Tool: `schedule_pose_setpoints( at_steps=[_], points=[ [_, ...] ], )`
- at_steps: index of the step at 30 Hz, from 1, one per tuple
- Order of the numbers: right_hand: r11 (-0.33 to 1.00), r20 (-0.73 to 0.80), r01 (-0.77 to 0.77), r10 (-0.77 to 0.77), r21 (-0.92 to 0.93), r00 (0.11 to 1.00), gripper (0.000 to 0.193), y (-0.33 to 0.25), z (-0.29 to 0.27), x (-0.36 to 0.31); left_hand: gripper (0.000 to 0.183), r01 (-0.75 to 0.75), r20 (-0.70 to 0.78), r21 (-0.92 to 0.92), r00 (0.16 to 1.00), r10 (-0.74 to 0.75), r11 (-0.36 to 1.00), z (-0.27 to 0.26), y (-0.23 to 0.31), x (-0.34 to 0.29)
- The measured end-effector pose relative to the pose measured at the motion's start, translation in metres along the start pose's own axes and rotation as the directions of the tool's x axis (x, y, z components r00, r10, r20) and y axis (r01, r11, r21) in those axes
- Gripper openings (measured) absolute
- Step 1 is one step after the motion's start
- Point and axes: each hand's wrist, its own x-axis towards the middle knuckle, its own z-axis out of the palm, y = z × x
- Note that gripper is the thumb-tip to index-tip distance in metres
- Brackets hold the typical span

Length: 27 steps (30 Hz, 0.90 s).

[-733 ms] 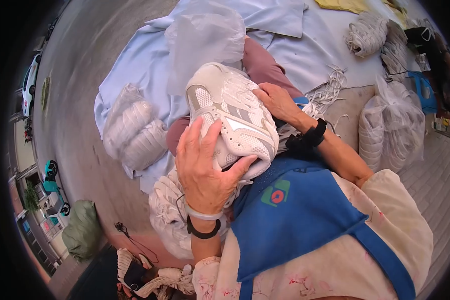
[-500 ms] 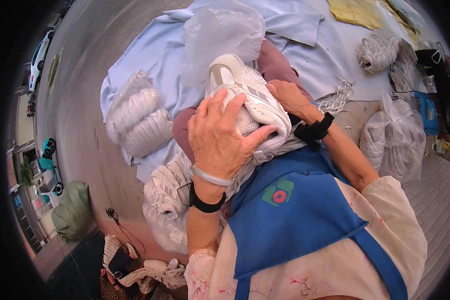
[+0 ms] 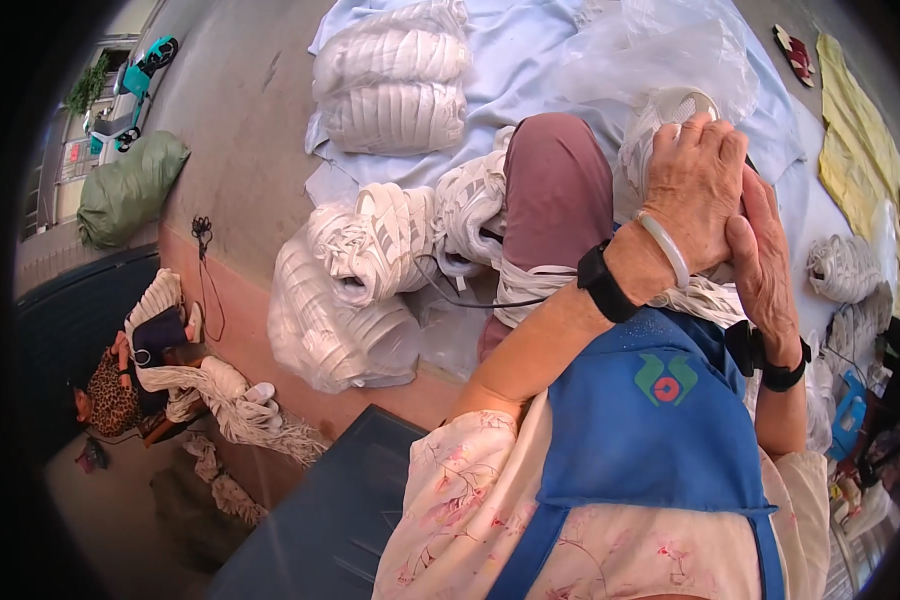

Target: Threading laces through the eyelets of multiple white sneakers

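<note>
A white sneaker (image 3: 646, 128) with a mesh toe sits beyond my raised knee, mostly covered by my hands. My left hand (image 3: 695, 190) lies over it, fingers curled round the upper. Close against it is my right hand (image 3: 765, 260), with its thumb bent and its fingers pointing away from me. What the right hand closes on is hidden behind the left. White laces (image 3: 710, 298) lie in a bunch beneath my hands. Left of my knee, two more white sneakers (image 3: 395, 230) rest on their soles, one partly behind the knee.
Plastic-wrapped shoe stacks (image 3: 395, 105) lie on a pale blue cloth (image 3: 530, 70). Another wrapped bundle (image 3: 335, 325) is at the left. Clear plastic film (image 3: 660, 50) spreads beyond the sneaker. A green sack (image 3: 130, 190), yellow sheet (image 3: 860, 140) and blue container (image 3: 850, 415) stand farther out.
My view has swung left, so the shoe and hands now appear farther right. The left hand has shifted over the sneaker, and my right hand has come in against it.
</note>
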Motion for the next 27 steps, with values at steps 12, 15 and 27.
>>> schedule_pose_setpoints(
  at_steps=[12, 15, 27],
  points=[
    [0.985, 0.034, -0.164, 0.165, -0.048, 0.986, 0.044, 0.008, -0.001, 0.016, 0.043, 0.785, -0.385, -0.185, 0.496, -0.779, 0.591, -0.117, -0.140, -0.173],
    [0.982, 0.046, -0.168, 0.172, -0.091, 0.984, 0.046, 0.008, 0.000, 0.017, 0.081, 0.893, -0.272, 0.175, 0.448, -0.852, 0.414, -0.098, -0.144, -0.229],
    [0.977, 0.042, -0.190, 0.195, -0.097, 0.980, 0.046, 0.006, -0.001, 0.018, 0.105, 0.934, -0.011, -0.356, 0.021, -1.000, 0.024, -0.061, -0.213, -0.249]
  ],
)
